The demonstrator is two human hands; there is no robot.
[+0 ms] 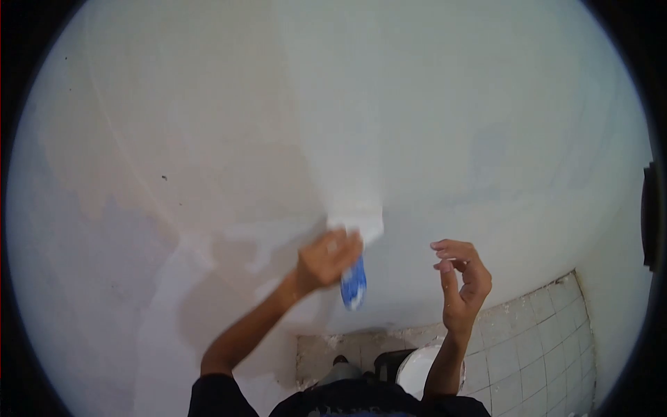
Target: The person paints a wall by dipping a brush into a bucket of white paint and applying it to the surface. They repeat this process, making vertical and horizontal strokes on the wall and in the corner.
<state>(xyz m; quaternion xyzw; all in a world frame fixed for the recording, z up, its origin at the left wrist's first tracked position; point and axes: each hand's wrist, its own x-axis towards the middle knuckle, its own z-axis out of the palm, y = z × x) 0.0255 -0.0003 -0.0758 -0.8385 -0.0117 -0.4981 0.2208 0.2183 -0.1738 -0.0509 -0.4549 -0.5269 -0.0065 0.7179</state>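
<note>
Bright blue, smeared with white, is the handle of the putty knife; its blade looks white to me. Above the knife, I see the wall in mottled cream-grey, crossed by a paler upright streak; left of the knife it turns patchy bluish-grey. Below the knife sit a white bucket, grey floor tiles with a dark grid, and black sleeves.

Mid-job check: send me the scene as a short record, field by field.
Left hand: grip on the blue-handled tool, slightly blurred
Tool head: broad, whitish, at the wall; exact tool type unclear
Right hand: raised, fingers partly curled, nothing visible in it
Wall: paler vertical band above the tool
Bucket: below, white inside, partly hidden by the right forearm
Floor: square tiles
</note>
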